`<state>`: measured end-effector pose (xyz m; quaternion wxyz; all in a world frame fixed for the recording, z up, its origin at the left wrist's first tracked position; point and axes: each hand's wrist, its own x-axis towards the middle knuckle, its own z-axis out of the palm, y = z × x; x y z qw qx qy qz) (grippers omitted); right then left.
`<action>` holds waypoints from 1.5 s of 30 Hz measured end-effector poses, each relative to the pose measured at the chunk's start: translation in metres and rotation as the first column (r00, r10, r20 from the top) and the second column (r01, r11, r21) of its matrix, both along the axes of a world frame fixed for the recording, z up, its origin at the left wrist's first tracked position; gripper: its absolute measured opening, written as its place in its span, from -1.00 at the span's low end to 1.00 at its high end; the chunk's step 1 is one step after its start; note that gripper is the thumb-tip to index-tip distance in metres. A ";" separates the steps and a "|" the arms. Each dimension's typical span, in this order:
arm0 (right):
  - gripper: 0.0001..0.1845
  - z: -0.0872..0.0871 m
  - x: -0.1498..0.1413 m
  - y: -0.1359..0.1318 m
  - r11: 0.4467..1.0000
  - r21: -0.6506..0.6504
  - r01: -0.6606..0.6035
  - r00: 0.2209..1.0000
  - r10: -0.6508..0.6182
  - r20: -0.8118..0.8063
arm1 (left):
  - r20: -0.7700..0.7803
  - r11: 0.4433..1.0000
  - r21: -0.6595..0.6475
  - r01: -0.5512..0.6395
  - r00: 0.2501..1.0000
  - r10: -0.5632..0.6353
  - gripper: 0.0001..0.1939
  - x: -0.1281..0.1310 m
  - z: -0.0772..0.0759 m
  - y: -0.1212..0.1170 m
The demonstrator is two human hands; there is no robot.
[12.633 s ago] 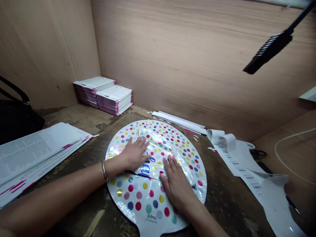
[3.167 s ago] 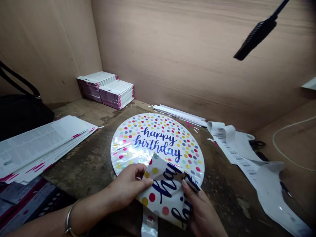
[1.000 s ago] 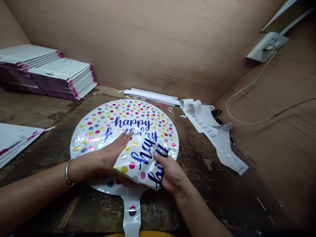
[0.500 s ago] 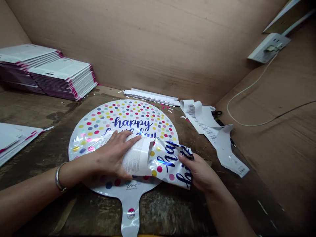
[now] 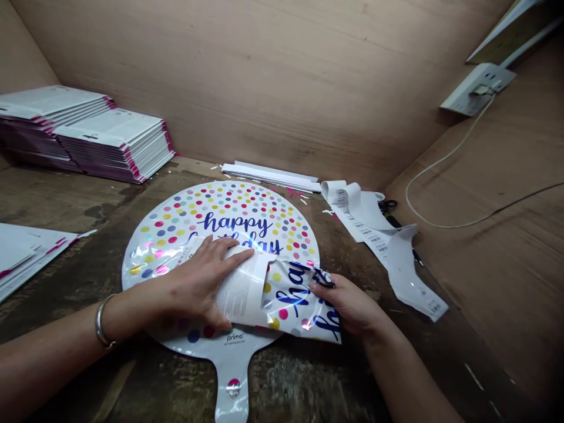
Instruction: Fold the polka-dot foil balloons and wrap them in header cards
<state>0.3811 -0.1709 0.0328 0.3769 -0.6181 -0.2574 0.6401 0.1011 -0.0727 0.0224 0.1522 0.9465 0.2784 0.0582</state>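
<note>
A round foil balloon (image 5: 247,200) with coloured dots and "happy birthday" lettering lies flat, its tail toward me. Above its lower half is a white printed paper envelope (image 5: 247,294), with my left hand (image 5: 202,282) spread across it, thumb at the near edge and fingers at the far edge. A folded foil balloon (image 5: 286,299) of the same pattern sticks out of the envelope's right end; its inner part is hidden. My right hand (image 5: 348,302) pinches the outer end of that folded balloon, thumb on top, fingers mostly hidden beneath.
Stacked printed envelopes (image 5: 110,141) stand at the back left, and more envelopes (image 5: 30,252) lie at the left edge. White paper strips (image 5: 271,175) rest by the back wall. A curling barcode label strip (image 5: 379,241) and black scissors (image 5: 388,205) lie right. A cable (image 5: 408,182) hangs from a socket (image 5: 478,88).
My right hand has shifted slightly left with the folded balloon, which sits a little deeper in the envelope. My left hand stays on the envelope. The view has tilted a bit.
</note>
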 end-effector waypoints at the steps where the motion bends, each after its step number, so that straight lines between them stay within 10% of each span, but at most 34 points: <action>1: -0.66 -0.001 -0.005 0.002 1.000 -0.007 0.009 1.000 -0.009 0.002 | 0.005 1.000 0.002 0.010 1.000 -0.010 0.21 0.001 0.001 0.000; 10: -0.67 0.006 -0.001 -0.005 0.992 0.117 -0.049 0.983 0.027 0.181 | -0.023 0.996 -0.030 -0.079 0.997 0.078 0.23 -0.008 -0.006 0.002; 21: -0.83 0.006 -0.045 0.019 0.965 0.112 -0.237 0.748 0.107 0.655 | 0.029 0.999 -0.030 -0.041 0.999 0.042 0.19 0.003 0.003 -0.009; 25: -0.79 0.015 -0.044 0.004 0.730 0.405 -0.550 0.470 -0.130 0.873 | -0.029 0.997 -0.052 -0.057 0.998 0.056 0.19 -0.002 0.003 -0.006; 29: -0.67 0.011 -0.046 -0.003 0.387 0.309 -0.869 0.371 0.095 0.924 | -0.048 0.998 -0.048 -0.028 0.999 0.026 0.22 -0.002 0.002 -0.006; 37: -0.57 0.006 -0.045 0.000 0.419 -0.043 -0.907 -0.002 0.099 0.995 | -0.034 0.998 -0.062 0.008 0.999 -0.010 0.22 -0.006 -0.004 -0.007; 45: -0.64 0.016 -0.050 0.004 0.356 -0.064 -0.932 -0.040 0.076 0.996 | -0.029 0.997 -0.056 0.053 0.998 -0.054 0.24 -0.012 -0.010 -0.003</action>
